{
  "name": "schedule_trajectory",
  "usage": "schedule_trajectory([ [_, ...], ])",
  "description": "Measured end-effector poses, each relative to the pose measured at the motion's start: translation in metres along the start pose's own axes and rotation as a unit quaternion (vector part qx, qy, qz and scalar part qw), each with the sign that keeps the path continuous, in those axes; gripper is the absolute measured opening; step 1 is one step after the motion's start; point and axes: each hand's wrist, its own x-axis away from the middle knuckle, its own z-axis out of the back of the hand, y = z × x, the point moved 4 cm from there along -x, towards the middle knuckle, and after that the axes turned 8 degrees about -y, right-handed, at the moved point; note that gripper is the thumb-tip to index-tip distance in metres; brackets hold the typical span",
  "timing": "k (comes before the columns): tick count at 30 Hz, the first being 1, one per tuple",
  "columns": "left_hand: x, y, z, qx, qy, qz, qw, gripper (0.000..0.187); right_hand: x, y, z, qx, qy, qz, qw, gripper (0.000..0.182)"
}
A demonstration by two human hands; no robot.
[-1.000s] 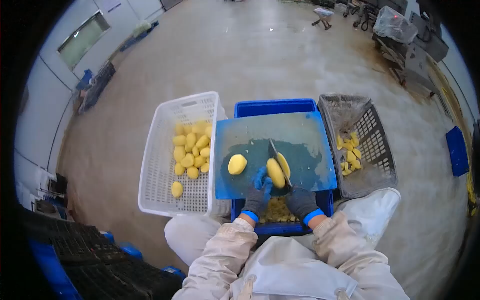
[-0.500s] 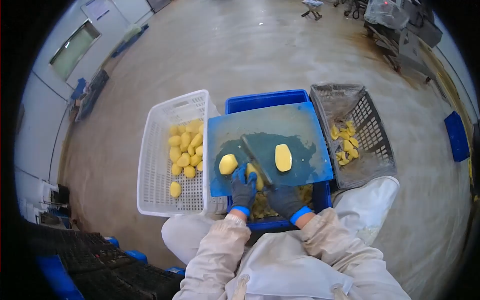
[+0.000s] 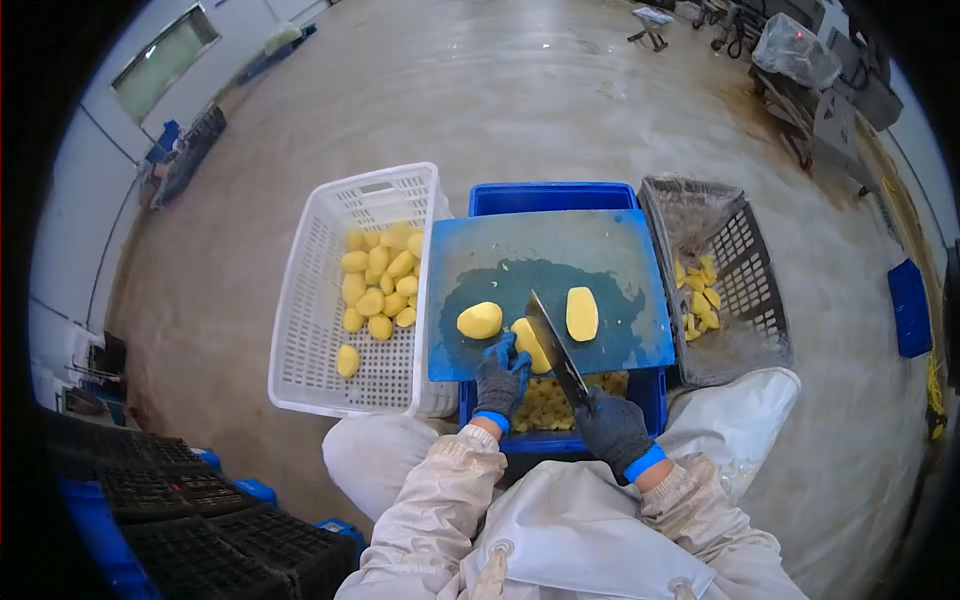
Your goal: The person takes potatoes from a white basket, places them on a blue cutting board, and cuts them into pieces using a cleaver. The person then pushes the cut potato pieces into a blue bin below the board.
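Observation:
On the blue cutting board (image 3: pixel 640 270), my gloved left hand (image 3: pixel 501 378) holds a peeled potato (image 3: pixel 529 346) near the board's front edge. My gloved right hand (image 3: pixel 610 430) is wrapped round the handle of a knife (image 3: pixel 557 350), whose blade stands along the right side of that potato. A whole-looking potato (image 3: pixel 480 320) lies to the left, close to my left fingertips. Right of the blade rests another potato with a flat cut face (image 3: pixel 582 314). Under the board is a blue bin (image 3: pixel 653 400) with cut yellow pieces inside.
A white crate (image 3: pixel 290 330) with several peeled potatoes stands at the left. The dark crate (image 3: pixel 750 270) at the right holds yellow scraps. Black crates (image 3: pixel 200 500) are at the lower left, and a machine (image 3: pixel 830 110) stands at the upper right.
The knife blade has moved right, to the right side of the held potato, and my right hand has shifted right and down. The view has shifted a little.

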Motion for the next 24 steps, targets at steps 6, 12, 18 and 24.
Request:
schedule_trajectory([
  [6, -0.001, 0.006, 0.002, -0.015, -0.005, -0.004, 1.000, 0.048, -0.022, -0.003, -0.030, 0.023, -0.056, -0.021, 0.998, 0.023],
  [12, -0.015, -0.012, -0.006, 0.013, 0.010, -0.005, 1.000, 0.044, -0.041, -0.018, -0.004, 0.076, 0.027, 0.073, 0.994, 0.025],
  [18, -0.001, -0.005, -0.005, 0.118, 0.015, 0.002, 0.993, 0.042, -0.001, -0.018, 0.001, 0.017, -0.015, 0.012, 1.000, 0.022],
  [24, 0.000, 0.009, 0.003, -0.028, 0.014, 0.020, 0.999, 0.040, -0.011, -0.021, -0.027, 0.026, -0.073, 0.004, 0.997, 0.024],
])
